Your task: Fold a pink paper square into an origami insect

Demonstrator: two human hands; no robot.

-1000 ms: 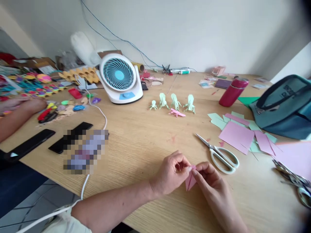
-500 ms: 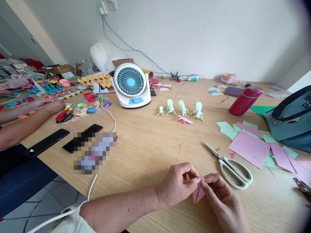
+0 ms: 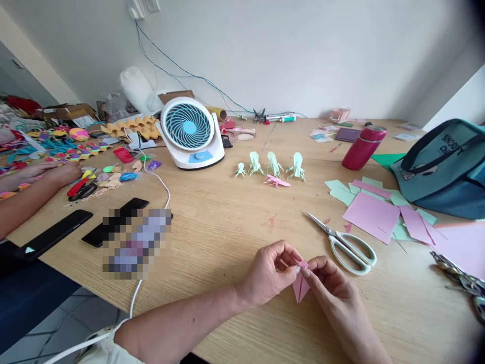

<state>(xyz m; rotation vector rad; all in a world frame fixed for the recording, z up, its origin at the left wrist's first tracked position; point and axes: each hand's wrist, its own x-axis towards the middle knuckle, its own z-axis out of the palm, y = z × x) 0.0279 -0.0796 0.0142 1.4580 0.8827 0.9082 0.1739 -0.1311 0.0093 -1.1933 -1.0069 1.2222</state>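
Note:
My left hand [image 3: 267, 273] and my right hand [image 3: 329, 288] meet near the front of the wooden table [image 3: 227, 227]. Both pinch a small folded pink paper piece [image 3: 300, 285] between their fingertips. The paper's pointed end hangs down toward the tabletop. White-handled scissors [image 3: 346, 245] lie just right of my hands. Farther back stand several pale green folded paper figures [image 3: 271, 163] with one pink figure [image 3: 277, 181] in front of them.
Pink and green paper sheets [image 3: 373, 215] lie at the right beside a teal bag [image 3: 449, 167] and a red bottle [image 3: 364, 145]. A white desk fan [image 3: 189, 132] stands at the back. Two black phones [image 3: 53, 233] and another person's arm [image 3: 34, 192] are at the left.
My hands stay pinched on the pink paper, with small finger shifts at its top. The view swung right and up, then back left.

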